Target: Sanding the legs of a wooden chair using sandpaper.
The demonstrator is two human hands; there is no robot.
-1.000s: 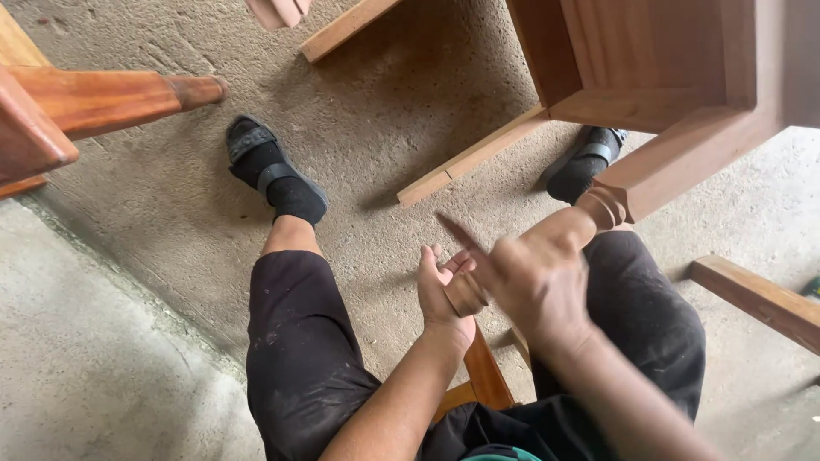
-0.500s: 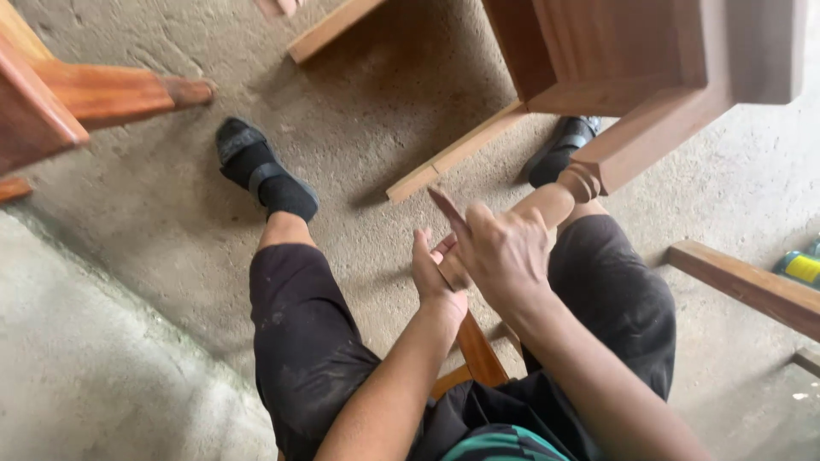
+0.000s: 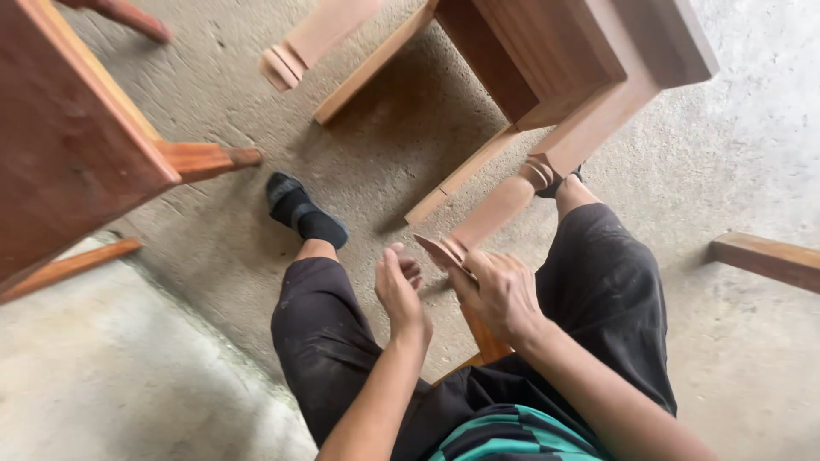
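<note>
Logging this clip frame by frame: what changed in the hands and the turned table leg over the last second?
The right hand slid from mid-leg to the tapered foot end of the turned leg and now closes around it. The left hand, earlier cupped with a small brown piece at its palm, stands open beside it, apart from the leg. The view tilted. The person stays seated; the unfinished wooden table remains on its side.

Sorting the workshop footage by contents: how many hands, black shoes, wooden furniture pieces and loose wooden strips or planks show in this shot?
Hands: 2, left hand and right hand at the turned table leg
Black shoes: 2, left shoe, right shoe mostly hidden
Wooden furniture pieces: 2, unfinished table, reddish piece
Loose strips or planks on the concrete floor: 2
Total: 8
</note>
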